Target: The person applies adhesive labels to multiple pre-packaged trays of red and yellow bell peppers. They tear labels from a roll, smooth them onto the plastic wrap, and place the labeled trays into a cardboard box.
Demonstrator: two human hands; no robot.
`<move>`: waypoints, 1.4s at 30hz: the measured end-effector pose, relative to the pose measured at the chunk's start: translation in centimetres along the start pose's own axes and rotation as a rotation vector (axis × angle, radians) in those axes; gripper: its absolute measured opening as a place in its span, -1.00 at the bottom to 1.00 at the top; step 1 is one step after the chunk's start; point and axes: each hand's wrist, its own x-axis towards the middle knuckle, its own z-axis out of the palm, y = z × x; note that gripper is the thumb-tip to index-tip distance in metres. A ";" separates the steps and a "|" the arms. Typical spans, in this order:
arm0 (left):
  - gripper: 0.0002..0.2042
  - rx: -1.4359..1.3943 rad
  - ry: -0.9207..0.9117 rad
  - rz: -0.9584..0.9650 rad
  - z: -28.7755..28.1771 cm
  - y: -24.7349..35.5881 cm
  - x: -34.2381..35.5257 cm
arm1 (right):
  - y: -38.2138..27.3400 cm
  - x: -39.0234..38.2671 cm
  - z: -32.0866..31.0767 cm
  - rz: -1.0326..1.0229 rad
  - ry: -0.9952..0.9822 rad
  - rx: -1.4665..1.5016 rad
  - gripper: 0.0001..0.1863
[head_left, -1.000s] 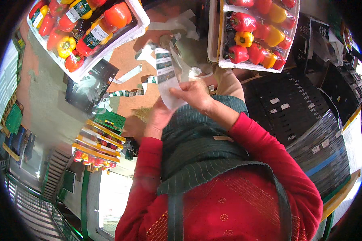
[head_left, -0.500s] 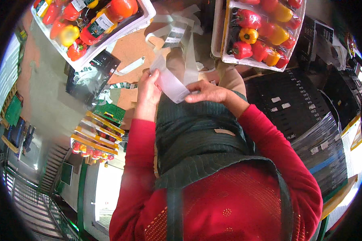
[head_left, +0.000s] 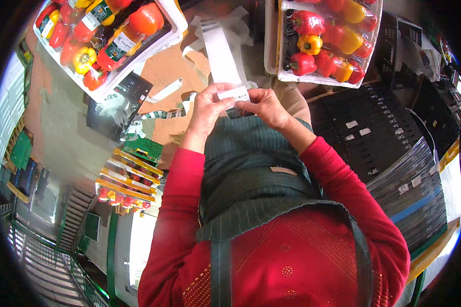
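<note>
A long white strip of labels [head_left: 222, 59] stretches away from my hands over my lap. My left hand [head_left: 206, 111] pinches its near end from the left, fingers and thumb pressed together. On the other side, my right hand [head_left: 272, 108] grips the same end between thumb and fingers. A white printed label with a dark green lower part [head_left: 237, 111] shows at and just below the fingertips. Beyond the hands, pale loose backing strips [head_left: 243, 33] lie in a tangle.
At the far left, a white crate [head_left: 178, 30] holds bagged red and yellow peppers. Another white crate [head_left: 272, 46] of wrapped peppers stands far right. Black crates [head_left: 338, 148] are stacked at my right. More pepper boxes [head_left: 128, 176] and a green crate [head_left: 144, 148] stand lower left.
The strip has turned from a slanted, curled piece into a long straight length pointing away. My hands have come closer together, and its printed end now shows between them.
</note>
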 end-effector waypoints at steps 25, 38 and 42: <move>-0.68 0.173 0.035 -0.006 2.0 -1.6 1.5 | -3.9 -0.7 -3.2 -0.864 0.301 -1.018 -0.86; -0.55 -0.383 0.088 0.117 -1.2 -0.1 6.0 | -11.6 -1.4 -14.4 -0.732 0.374 -0.402 -0.92; -0.63 -0.263 0.033 0.131 -0.4 -0.2 6.4 | -14.8 2.7 -25.7 -0.650 0.587 0.171 -0.91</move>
